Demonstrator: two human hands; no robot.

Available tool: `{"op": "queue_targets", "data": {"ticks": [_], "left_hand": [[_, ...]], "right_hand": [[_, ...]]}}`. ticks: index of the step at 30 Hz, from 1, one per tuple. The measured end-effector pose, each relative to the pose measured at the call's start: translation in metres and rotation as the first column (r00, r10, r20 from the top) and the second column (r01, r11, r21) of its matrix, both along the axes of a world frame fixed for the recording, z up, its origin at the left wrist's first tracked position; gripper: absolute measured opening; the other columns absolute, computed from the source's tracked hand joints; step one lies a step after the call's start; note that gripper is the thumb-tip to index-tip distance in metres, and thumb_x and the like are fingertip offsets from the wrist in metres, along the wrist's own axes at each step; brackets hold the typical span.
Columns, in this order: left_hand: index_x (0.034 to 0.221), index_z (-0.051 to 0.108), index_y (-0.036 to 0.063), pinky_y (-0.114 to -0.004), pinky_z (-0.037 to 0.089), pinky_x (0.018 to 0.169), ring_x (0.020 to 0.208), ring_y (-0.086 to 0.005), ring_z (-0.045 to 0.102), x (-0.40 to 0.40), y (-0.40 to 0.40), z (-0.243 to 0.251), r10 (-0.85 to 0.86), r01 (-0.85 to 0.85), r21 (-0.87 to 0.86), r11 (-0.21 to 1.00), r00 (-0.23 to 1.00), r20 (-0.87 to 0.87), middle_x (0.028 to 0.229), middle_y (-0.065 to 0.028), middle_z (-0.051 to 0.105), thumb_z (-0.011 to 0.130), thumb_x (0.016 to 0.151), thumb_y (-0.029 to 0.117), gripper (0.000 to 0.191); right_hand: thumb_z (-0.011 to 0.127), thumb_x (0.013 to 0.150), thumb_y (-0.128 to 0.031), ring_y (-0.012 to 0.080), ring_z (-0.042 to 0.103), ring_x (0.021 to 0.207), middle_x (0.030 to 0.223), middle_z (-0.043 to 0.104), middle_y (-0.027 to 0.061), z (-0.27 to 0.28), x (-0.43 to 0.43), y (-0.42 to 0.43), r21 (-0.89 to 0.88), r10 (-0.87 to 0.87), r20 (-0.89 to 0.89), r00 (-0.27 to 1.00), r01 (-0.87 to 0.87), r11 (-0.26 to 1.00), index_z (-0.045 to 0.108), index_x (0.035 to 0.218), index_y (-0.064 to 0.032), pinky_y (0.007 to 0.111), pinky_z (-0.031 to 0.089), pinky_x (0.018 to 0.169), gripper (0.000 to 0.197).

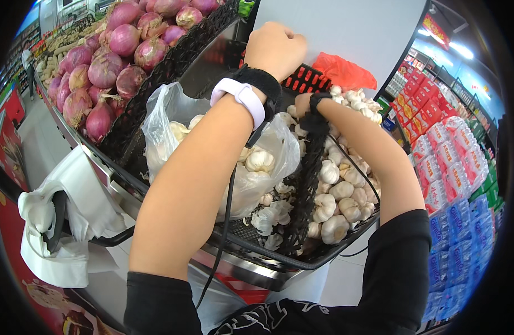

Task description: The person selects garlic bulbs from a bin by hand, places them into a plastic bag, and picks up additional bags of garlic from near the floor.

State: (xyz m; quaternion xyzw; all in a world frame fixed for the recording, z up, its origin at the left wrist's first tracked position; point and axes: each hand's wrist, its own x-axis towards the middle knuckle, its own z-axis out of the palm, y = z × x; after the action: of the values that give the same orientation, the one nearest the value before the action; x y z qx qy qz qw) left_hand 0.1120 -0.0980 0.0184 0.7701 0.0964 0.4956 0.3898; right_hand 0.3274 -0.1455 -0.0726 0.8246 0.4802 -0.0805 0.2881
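My left hand (276, 48) is raised over the back of the black crate, fingers curled and turned away; whether anything is in it cannot be told. Beneath my left forearm a clear plastic bag (163, 121) stands with its mouth wide, holding garlic bulbs (260, 161). My right hand (303, 105) reaches down among garlic at the back of the crate, beside the black woven divider (305, 192); its fingers are mostly hidden. More garlic bulbs (334, 228) are heaped right of that divider. Loose garlic skins (271, 215) lie between the bag and the divider.
Red onions (106, 69) fill the crate section at the upper left. A roll of white plastic bags (52, 259) hangs at the lower left. A red plastic bag (345, 71) lies behind the garlic, by a grey panel (345, 29). Wrapped packs (453, 167) are stacked at the right.
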Motion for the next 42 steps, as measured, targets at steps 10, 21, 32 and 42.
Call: {"op": "queue_targets", "data": {"ticks": [10, 21, 32, 42], "left_hand": [[0.075, 0.064, -0.0045, -0.033, 0.045, 0.056, 0.053, -0.0200, 0.055, 0.001, -0.004, 0.001, -0.189, 0.168, -0.321, 0.932, 0.981, -0.035, 0.058, -0.0107, 0.059, 0.050, 0.079, 0.029, 0.036], [0.120, 0.049, -0.0018, -0.029, 0.053, 0.084, 0.101, -0.0190, 0.058, -0.019, -0.020, 0.011, -0.792, 0.598, -0.666, 0.445, 0.611, 0.019, 0.114, -0.0116, 0.055, 0.051, 0.092, 0.015, 0.032], [0.119, 0.052, 0.0014, -0.031, 0.048, 0.091, 0.105, -0.0175, 0.057, -0.018, -0.027, 0.005, -0.746, 0.567, -0.603, 0.561, 0.662, -0.072, 0.114, -0.0091, 0.057, 0.060, 0.088, 0.014, 0.035], [0.114, 0.054, 0.0011, -0.030, 0.050, 0.088, 0.101, -0.0167, 0.058, -0.013, -0.021, -0.002, -0.710, 0.558, -0.526, 0.642, 0.692, -0.131, 0.110, -0.0082, 0.059, 0.063, 0.085, 0.011, 0.032]], "right_hand": [[0.056, 0.087, -0.010, 0.0169, 0.066, 0.073, 0.084, 0.067, 0.0141, 0.108, -0.059, -0.078, 0.699, 0.464, -0.715, 0.524, 0.535, 0.474, 0.064, 0.089, 0.0083, 0.024, 0.054, 0.071, 0.021], [0.055, 0.089, -0.011, 0.0182, 0.062, 0.087, 0.097, 0.064, 0.0138, 0.071, -0.122, -0.138, 0.490, 0.857, -0.468, 0.214, 0.870, 0.051, 0.061, 0.098, 0.0081, 0.028, 0.050, 0.082, 0.022], [0.056, 0.088, -0.009, 0.0182, 0.062, 0.092, 0.105, 0.061, 0.0144, 0.071, -0.116, -0.136, 0.487, 0.886, -0.458, 0.077, 0.855, 0.177, 0.058, 0.107, 0.0078, 0.029, 0.051, 0.083, 0.025], [0.058, 0.086, -0.005, 0.0125, 0.060, 0.091, 0.103, 0.062, 0.0101, 0.066, -0.114, -0.133, 0.584, 0.883, -0.451, 0.132, 0.792, 0.180, 0.058, 0.110, 0.0065, 0.024, 0.050, 0.080, 0.027]]}}
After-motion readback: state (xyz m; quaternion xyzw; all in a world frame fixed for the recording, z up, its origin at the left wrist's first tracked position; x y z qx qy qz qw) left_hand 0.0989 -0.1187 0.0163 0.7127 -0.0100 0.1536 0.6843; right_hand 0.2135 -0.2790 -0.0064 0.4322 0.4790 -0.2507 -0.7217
